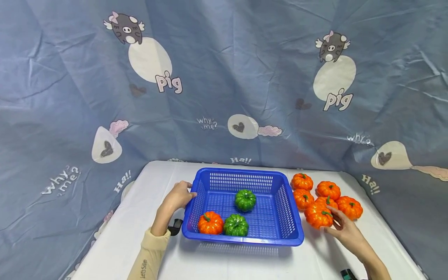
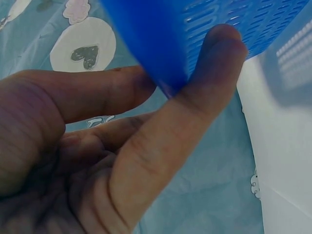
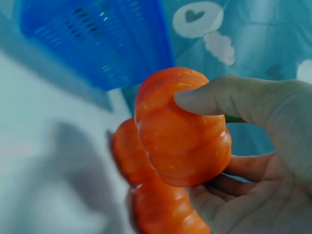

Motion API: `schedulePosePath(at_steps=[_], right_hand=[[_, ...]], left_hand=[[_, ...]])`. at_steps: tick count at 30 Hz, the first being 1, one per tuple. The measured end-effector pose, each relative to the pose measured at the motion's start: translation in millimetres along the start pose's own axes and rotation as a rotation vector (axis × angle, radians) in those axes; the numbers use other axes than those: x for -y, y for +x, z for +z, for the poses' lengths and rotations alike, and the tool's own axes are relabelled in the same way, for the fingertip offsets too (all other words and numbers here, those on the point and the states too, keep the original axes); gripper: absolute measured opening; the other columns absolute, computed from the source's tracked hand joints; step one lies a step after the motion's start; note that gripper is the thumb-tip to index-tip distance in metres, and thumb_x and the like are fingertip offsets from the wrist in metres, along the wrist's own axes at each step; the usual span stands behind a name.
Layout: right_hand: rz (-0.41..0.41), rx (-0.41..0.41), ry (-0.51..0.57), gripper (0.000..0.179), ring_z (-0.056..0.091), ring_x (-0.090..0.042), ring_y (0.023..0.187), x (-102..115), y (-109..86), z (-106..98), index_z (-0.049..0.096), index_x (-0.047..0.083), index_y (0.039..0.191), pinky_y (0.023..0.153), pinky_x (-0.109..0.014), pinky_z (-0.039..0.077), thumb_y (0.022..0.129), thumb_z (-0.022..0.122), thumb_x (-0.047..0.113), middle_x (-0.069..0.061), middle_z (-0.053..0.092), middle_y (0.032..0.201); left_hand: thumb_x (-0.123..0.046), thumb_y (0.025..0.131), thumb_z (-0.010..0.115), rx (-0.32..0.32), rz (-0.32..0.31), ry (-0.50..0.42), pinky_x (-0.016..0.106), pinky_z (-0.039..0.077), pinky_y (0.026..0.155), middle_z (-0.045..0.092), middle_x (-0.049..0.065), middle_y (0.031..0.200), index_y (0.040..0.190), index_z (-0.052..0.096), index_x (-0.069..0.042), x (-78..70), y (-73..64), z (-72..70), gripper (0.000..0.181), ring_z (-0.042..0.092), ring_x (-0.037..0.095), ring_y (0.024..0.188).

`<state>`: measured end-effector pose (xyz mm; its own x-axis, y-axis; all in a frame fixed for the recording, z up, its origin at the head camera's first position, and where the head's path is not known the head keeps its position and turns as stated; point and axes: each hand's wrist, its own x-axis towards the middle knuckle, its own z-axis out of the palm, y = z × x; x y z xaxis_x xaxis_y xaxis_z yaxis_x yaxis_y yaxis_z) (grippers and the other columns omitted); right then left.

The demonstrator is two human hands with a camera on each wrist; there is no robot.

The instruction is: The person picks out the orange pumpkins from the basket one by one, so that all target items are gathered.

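Observation:
A blue plastic basket (image 1: 241, 241) stands mid-table, with one orange pumpkin (image 1: 210, 223) and two green pumpkins (image 1: 245, 200) inside. My left hand (image 1: 180, 194) pinches its left rim; in the left wrist view, thumb and finger (image 2: 214, 73) lie on either side of the basket wall (image 2: 146, 39). To the right of the basket, my right hand (image 1: 344, 229) grips a small orange pumpkin (image 1: 317, 216) between thumb and fingers. The right wrist view shows this held pumpkin (image 3: 180, 131) raised over other orange ones (image 3: 161, 204), its green stem partly behind the thumb.
Several orange pumpkins (image 1: 328, 189) lie on the white tablecloth (image 1: 224, 264) along the basket's right side. A blue-grey curtain (image 1: 210, 97) with pig prints hangs behind the table and down both sides.

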<state>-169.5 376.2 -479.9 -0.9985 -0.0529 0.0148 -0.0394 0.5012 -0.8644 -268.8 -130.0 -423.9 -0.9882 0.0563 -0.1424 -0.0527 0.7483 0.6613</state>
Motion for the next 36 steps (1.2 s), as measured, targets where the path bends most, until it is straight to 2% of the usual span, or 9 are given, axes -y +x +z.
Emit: schedulePosePath(at_steps=[6, 8, 11, 15, 21, 25, 28, 32, 36], right_hand=[[0.048, -0.019, -0.026, 0.08, 0.027, -0.056, 0.134, -23.6, 5.6, 8.2, 0.025, -0.016, 0.141, 0.082, 0.003, 0.035, 0.084, 0.073, 0.012, -0.041, 0.027, 0.145], [0.071, -0.008, -0.039, 0.081, 0.029, -0.056, 0.134, -29.3, 7.2, 10.8, 0.024, -0.017, 0.141, 0.093, -0.009, 0.044, 0.085, 0.073, 0.015, -0.042, 0.028, 0.144], [0.082, -0.006, -0.035, 0.083, 0.033, -0.054, 0.133, -36.2, 8.9, 15.5, 0.025, -0.015, 0.142, 0.094, -0.011, 0.045, 0.083, 0.075, 0.016, -0.04, 0.03, 0.144], [0.08, -0.005, -0.022, 0.083, 0.037, -0.051, 0.132, -39.5, 9.2, 19.9, 0.026, -0.013, 0.142, 0.089, -0.008, 0.045, 0.082, 0.076, 0.016, -0.038, 0.032, 0.143], [0.099, 0.009, -0.024, 0.084, 0.035, -0.051, 0.133, -39.5, 10.3, 19.4, 0.024, -0.014, 0.142, 0.094, -0.014, 0.047, 0.082, 0.075, 0.014, -0.038, 0.031, 0.145], [0.082, 0.014, -0.033, 0.083, 0.032, -0.053, 0.134, -38.1, 10.1, 19.3, 0.024, -0.015, 0.142, 0.103, -0.029, 0.043, 0.082, 0.075, 0.011, -0.039, 0.029, 0.144], [0.06, 0.003, -0.049, 0.081, 0.029, -0.053, 0.135, -34.8, 8.8, 17.8, 0.026, -0.015, 0.142, 0.104, -0.024, 0.04, 0.082, 0.074, 0.011, -0.038, 0.029, 0.145], [-0.002, -0.036, -0.066, 0.075, 0.03, -0.053, 0.134, -27.1, 7.3, 14.3, 0.032, -0.015, 0.139, 0.092, 0.001, 0.033, 0.083, 0.074, 0.01, -0.036, 0.035, 0.144], [-0.057, -0.051, -0.06, 0.071, 0.033, -0.053, 0.132, -14.7, 8.9, 11.7, 0.033, -0.015, 0.138, 0.089, 0.003, 0.034, 0.084, 0.072, 0.009, -0.036, 0.038, 0.142]], left_hand=[[-0.011, 0.092, 0.063, -0.003, -0.001, 0.003, 0.034, 0.059, 0.054, 0.066, 0.022, 0.087, 0.129, 0.051, 0.015, 0.2, 0.1, 0.4, 0.046, 0.066, 0.018, 0.059], [-0.011, 0.092, 0.063, -0.002, -0.001, 0.003, 0.033, 0.058, 0.053, 0.065, 0.021, 0.086, 0.128, 0.051, 0.015, 0.0, 0.5, 0.7, 0.046, 0.066, 0.018, 0.058], [-0.01, 0.092, 0.063, -0.002, 0.003, -0.001, 0.033, 0.058, 0.053, 0.065, 0.02, 0.083, 0.128, 0.051, 0.015, -0.8, 0.3, 0.7, 0.046, 0.065, 0.018, 0.057], [-0.01, 0.092, 0.063, -0.004, 0.011, 0.001, 0.033, 0.058, 0.052, 0.065, 0.018, 0.08, 0.128, 0.051, 0.015, -1.3, -0.2, 0.4, 0.046, 0.065, 0.018, 0.056], [-0.011, 0.092, 0.063, -0.008, 0.016, 0.004, 0.031, 0.057, 0.051, 0.065, 0.018, 0.08, 0.127, 0.052, 0.015, -0.9, -0.6, 0.0, 0.045, 0.064, 0.017, 0.056], [-0.011, 0.092, 0.064, -0.006, 0.014, 0.002, 0.032, 0.058, 0.051, 0.065, 0.019, 0.081, 0.127, 0.052, 0.015, -0.5, -0.9, -0.2, 0.046, 0.065, 0.018, 0.056], [-0.01, 0.092, 0.064, -0.006, 0.016, 0.0, 0.032, 0.058, 0.052, 0.066, 0.02, 0.081, 0.127, 0.052, 0.015, -0.4, -0.2, -0.1, 0.045, 0.066, 0.018, 0.057], [-0.01, 0.091, 0.064, -0.011, 0.025, -0.004, 0.032, 0.058, 0.051, 0.067, 0.021, 0.082, 0.127, 0.052, 0.016, 0.5, 1.0, 0.4, 0.045, 0.066, 0.019, 0.057], [-0.009, 0.091, 0.064, -0.014, 0.03, -0.01, 0.032, 0.058, 0.05, 0.067, 0.022, 0.083, 0.127, 0.052, 0.016, 1.3, 1.1, 1.1, 0.045, 0.066, 0.019, 0.057]])
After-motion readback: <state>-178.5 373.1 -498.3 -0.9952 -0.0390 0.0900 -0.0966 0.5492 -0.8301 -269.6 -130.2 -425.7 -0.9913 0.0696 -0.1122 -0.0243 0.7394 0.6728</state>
